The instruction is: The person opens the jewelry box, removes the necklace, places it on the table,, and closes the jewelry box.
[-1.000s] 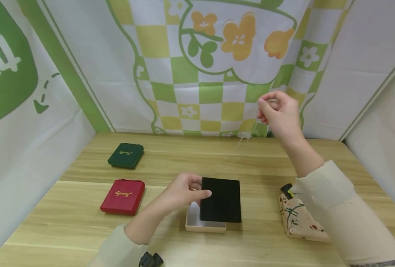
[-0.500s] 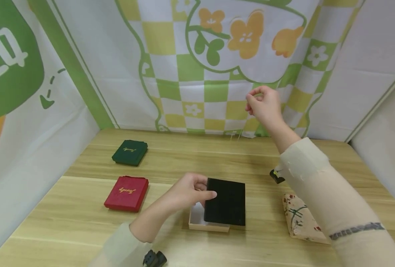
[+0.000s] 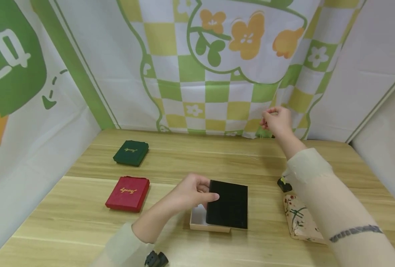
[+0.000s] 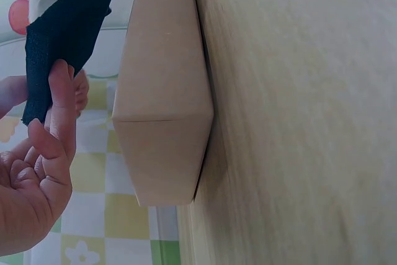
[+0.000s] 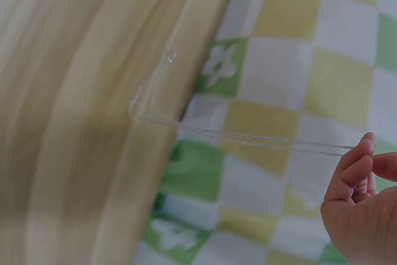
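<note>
Hanging from pinched fingers of the right hand (image 5: 350,206), a thin silvery chain (image 5: 257,137) runs left across the right wrist view — toward the wooden surface (image 5: 74,122). Well apart, the left hand (image 3: 189,193) grips a square black pad (image 3: 229,204).

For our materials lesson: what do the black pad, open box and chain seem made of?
Black pad: perhaps felt or velvet; matte, slightly fuzzy surface.
Open box: probably cardboard; smooth, matte walls, crisp edges.
Chain: likely metal, though too fine to be sure; silvery, linked-looking strands.
</note>
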`<state>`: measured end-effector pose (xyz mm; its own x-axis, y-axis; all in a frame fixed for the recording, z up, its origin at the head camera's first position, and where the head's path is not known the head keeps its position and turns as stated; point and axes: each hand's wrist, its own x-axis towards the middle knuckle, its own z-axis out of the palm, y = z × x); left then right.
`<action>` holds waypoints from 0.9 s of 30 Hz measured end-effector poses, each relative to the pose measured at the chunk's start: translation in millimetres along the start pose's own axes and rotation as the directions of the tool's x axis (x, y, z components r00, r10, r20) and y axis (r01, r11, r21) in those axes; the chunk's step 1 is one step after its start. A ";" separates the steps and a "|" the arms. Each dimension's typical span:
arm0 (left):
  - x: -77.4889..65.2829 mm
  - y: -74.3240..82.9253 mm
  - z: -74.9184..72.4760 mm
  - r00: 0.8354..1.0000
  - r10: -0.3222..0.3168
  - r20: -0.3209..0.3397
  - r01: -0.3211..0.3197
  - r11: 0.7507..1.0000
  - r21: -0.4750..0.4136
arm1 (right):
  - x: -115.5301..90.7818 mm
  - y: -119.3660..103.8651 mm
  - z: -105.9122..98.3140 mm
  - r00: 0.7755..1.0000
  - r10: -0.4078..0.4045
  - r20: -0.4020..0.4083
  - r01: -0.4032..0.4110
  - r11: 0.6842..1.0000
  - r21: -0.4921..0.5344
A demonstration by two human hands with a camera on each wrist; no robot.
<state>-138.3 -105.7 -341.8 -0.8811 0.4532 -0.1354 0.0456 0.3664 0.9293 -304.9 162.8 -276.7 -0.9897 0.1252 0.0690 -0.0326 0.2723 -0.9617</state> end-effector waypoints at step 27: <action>-0.5 0.5 2.5 1.000 -0.011 0.016 0.011 1.000 -0.001 | 2.7 95.3 -120.5 0.955 0.291 -0.064 -0.296 0.950 -0.101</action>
<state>-136.7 -103.7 -342.1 -0.8738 0.4622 -0.1509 0.0358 0.3707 0.9281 -293.9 304.1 -336.3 -0.9455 0.2595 -0.1966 0.2758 0.3176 -0.9072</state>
